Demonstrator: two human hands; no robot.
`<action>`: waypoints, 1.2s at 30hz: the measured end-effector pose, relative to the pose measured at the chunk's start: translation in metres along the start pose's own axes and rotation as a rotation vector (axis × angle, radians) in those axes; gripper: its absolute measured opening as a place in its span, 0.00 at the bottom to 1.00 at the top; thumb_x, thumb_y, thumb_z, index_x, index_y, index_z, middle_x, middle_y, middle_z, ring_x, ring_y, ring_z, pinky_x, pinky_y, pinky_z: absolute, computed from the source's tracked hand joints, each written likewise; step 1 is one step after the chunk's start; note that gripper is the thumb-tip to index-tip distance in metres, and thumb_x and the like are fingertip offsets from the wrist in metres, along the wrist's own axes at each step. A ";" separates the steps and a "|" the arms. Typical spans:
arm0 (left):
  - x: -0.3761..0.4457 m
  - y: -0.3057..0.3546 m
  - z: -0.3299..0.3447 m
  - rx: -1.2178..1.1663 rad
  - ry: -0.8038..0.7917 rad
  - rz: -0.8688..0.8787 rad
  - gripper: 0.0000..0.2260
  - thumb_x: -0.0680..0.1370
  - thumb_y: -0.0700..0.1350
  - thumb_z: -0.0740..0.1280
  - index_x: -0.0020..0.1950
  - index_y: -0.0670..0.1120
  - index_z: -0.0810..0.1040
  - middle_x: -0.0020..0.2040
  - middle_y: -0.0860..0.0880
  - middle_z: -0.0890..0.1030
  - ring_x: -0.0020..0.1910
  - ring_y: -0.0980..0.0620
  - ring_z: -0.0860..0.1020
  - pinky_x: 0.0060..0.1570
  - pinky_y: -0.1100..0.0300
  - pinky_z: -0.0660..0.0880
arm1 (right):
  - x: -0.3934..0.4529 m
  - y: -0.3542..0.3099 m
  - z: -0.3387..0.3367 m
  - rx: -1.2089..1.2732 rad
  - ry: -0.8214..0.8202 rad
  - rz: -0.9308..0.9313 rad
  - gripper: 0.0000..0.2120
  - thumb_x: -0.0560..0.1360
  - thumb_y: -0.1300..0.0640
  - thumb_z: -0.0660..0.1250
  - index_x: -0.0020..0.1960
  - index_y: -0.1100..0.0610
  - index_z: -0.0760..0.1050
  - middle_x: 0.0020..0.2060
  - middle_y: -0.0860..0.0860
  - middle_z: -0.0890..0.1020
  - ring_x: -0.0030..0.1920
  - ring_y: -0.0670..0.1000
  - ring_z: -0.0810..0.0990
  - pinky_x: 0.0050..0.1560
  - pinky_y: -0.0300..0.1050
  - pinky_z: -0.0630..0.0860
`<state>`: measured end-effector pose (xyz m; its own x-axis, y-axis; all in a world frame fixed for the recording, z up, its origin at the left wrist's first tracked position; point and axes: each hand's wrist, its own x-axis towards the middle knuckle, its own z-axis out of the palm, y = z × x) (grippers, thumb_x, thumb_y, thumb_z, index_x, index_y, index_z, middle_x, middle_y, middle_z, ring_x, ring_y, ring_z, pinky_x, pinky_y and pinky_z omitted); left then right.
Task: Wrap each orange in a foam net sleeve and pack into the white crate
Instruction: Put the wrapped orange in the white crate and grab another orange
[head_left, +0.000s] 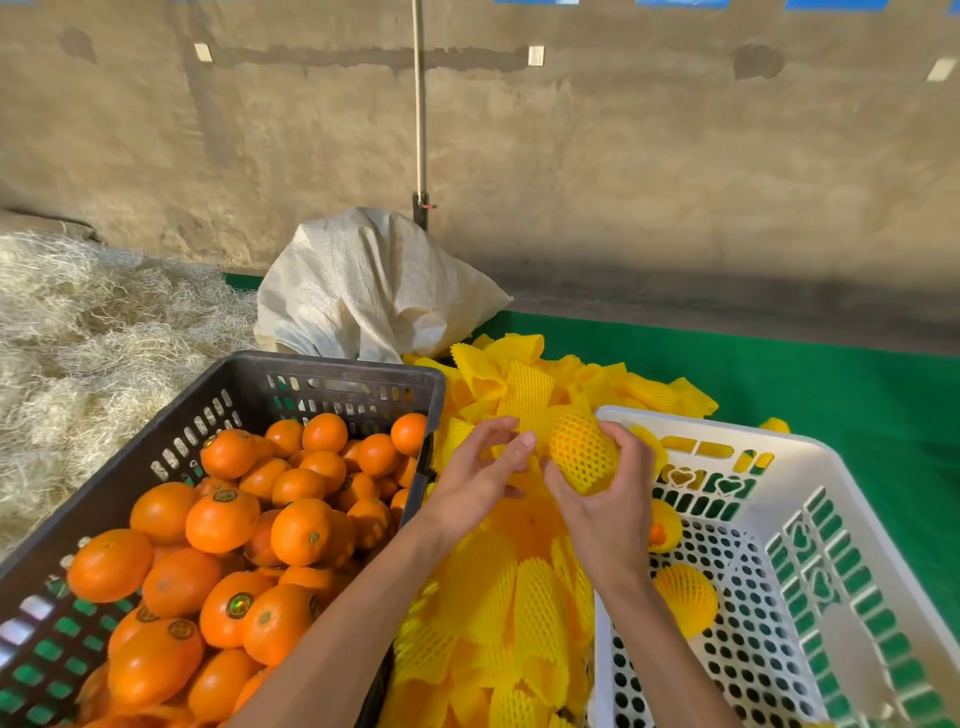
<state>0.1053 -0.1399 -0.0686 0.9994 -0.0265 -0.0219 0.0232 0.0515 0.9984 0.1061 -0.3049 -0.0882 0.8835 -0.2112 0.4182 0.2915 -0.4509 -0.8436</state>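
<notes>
Two crates sit side by side on a green mat (857, 395). The dark crate (332, 366) on the left holds loose oranges (301, 530), heaped too deep for an exact count; about thirty show. Several carry small round stickers, dark with a gold or shiny centre, but their print is too small to read. The white crate (810, 467) on the right holds two wrapped oranges: one (688, 597) on the perforated floor, another (665, 525) near the far wall, partly behind the right wrist. Heart shapes are cut into the white crate's walls; no lettering shows.

Between the crates lies a pile of yellow foam sleeves (519, 597), too many and too overlapped to count.

The right hand (602, 499) curls round a sleeved orange (584, 452), held above the pile just beside the white crate's near-left corner, thumb and fingers wrapped on the net. The left hand (483, 467) is just beside it, fingers bent, with the fingertips on loose sleeve material next to the fruit; whether it pinches the net I cannot tell.

One white woven sack (374, 291) stands behind the crates, straw (88, 332) lies to the left, and a pole (420, 104) leans on the wall.
</notes>
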 end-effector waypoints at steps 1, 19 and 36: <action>0.001 -0.002 -0.002 0.080 0.013 0.023 0.18 0.82 0.54 0.68 0.70 0.50 0.75 0.62 0.51 0.78 0.57 0.48 0.81 0.52 0.49 0.82 | 0.002 0.002 -0.001 -0.052 0.067 -0.009 0.33 0.70 0.43 0.78 0.70 0.43 0.66 0.64 0.45 0.69 0.63 0.47 0.71 0.52 0.43 0.73; -0.005 -0.020 -0.005 0.691 -0.486 -0.207 0.11 0.76 0.48 0.77 0.51 0.41 0.85 0.42 0.51 0.81 0.41 0.60 0.75 0.43 0.65 0.70 | -0.002 0.031 0.005 -0.510 -0.272 -0.131 0.09 0.81 0.53 0.68 0.57 0.56 0.82 0.64 0.52 0.80 0.70 0.55 0.73 0.72 0.53 0.65; 0.005 -0.006 -0.012 0.175 0.387 0.283 0.11 0.85 0.50 0.64 0.53 0.42 0.75 0.31 0.54 0.69 0.27 0.60 0.63 0.26 0.67 0.62 | -0.014 -0.012 0.008 0.054 -0.221 -0.359 0.11 0.82 0.55 0.63 0.54 0.57 0.83 0.50 0.46 0.83 0.54 0.43 0.81 0.53 0.39 0.78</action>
<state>0.1106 -0.1288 -0.0752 0.9030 0.3373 0.2659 -0.2213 -0.1653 0.9611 0.0928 -0.2899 -0.0865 0.7778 0.1451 0.6115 0.6090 -0.4145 -0.6763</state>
